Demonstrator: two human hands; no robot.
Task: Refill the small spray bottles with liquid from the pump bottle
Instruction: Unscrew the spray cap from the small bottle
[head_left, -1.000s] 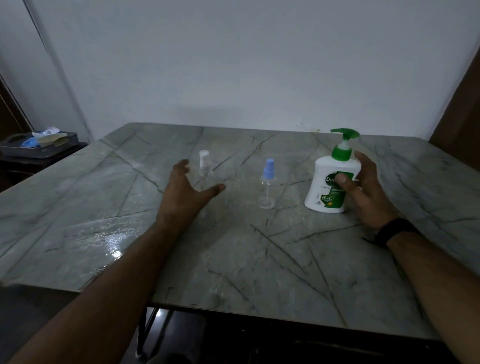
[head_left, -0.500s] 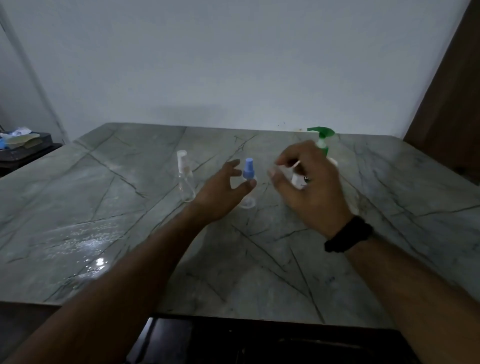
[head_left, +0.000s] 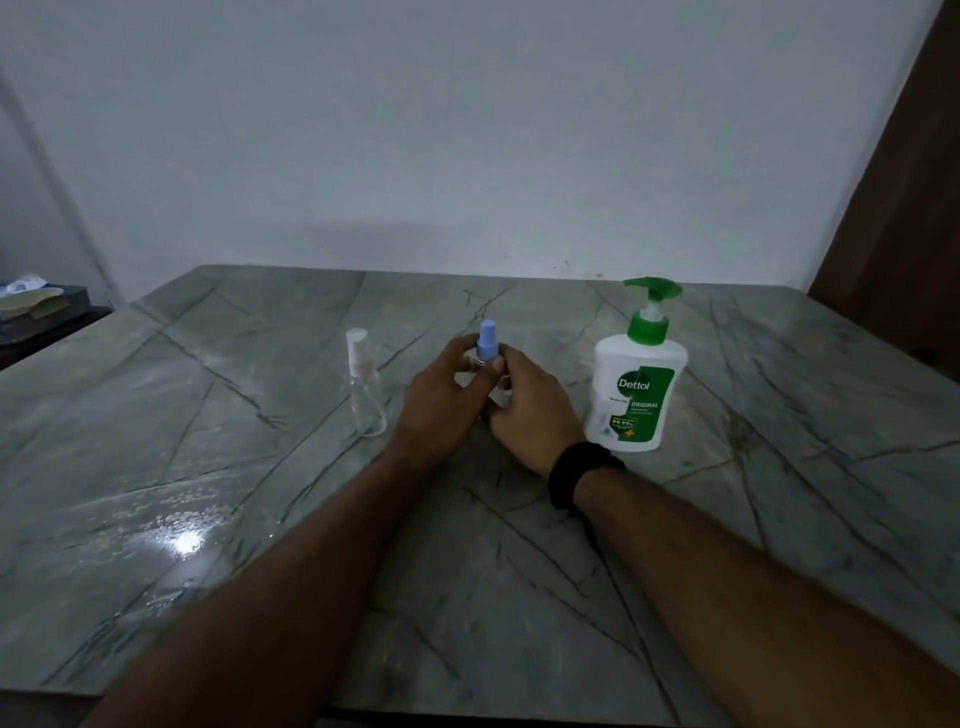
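A small clear spray bottle with a blue cap (head_left: 487, 347) stands at the middle of the marble table (head_left: 519, 545). My left hand (head_left: 441, 400) and my right hand (head_left: 530, 410) both curl around it from either side, so its clear body is mostly hidden. My fingertips meet just under the blue cap. A second small clear spray bottle with a white cap (head_left: 362, 387) stands free to the left. The white pump bottle with a green pump head (head_left: 635, 384) stands upright to the right of my right hand, untouched.
A dark tray with papers (head_left: 36, 306) sits on a low stand at the far left. A wet, shiny patch (head_left: 182, 540) lies on the near left of the table. A brown door (head_left: 904, 197) is at the right, a white wall behind.
My right hand left the pump bottle and came to the blue-capped spray bottle. My left hand moved right from the white-capped bottle. Both hands now hold the blue-capped bottle.
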